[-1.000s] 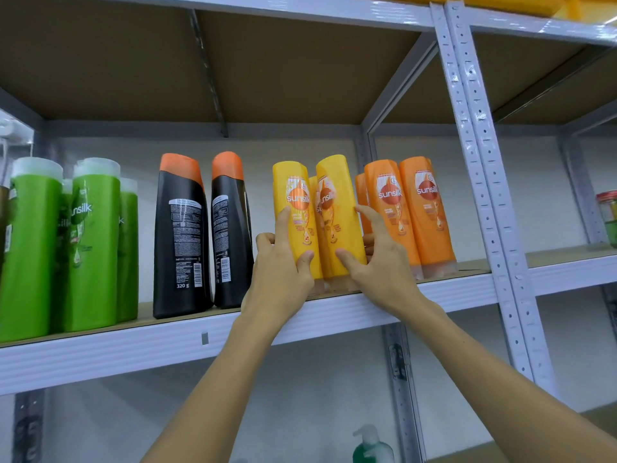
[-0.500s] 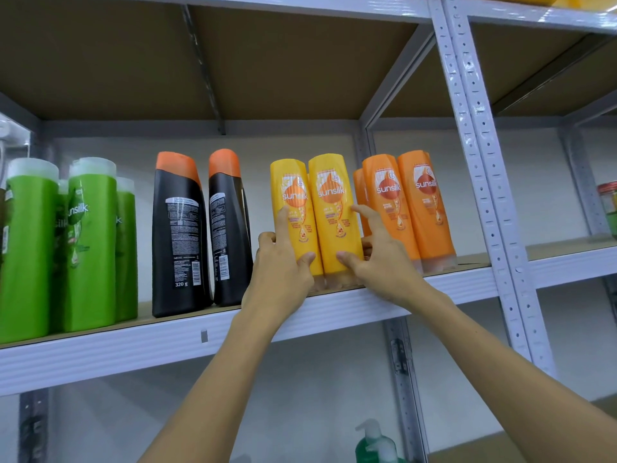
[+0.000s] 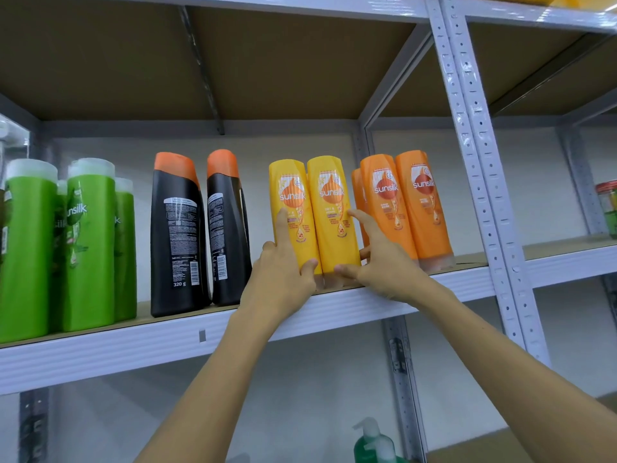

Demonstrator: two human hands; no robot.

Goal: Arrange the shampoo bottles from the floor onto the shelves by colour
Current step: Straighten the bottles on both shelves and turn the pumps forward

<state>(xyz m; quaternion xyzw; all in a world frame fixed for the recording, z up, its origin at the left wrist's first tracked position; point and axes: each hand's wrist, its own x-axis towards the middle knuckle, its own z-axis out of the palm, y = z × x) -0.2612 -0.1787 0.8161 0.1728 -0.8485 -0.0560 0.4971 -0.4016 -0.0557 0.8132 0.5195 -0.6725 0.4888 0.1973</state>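
Where a second ago the right-hand yellow Sunsilk bottle (image 3: 334,212) stood turned edge-on, it now faces front, label square beside its twin, the left-hand yellow Sunsilk bottle (image 3: 288,212); the two touch and stand upright on the shelf (image 3: 100,349). The left hand (image 3: 280,279) wraps the base of the left bottle, forefinger laid up its face and thumb curled round the front. The right hand (image 3: 374,262) clasps the other bottle low down, thumb in front, fingers round its far side. Orange Sunsilk bottles (image 3: 404,202) stand just beside them to the right, black bottles with orange caps (image 3: 197,228) to the left, green Sunsilk bottles (image 3: 66,245) further left. I'd judge the yellow pair is placed and straightened, ready to be let go. A green pump bottle (image 3: 374,442) waits below.
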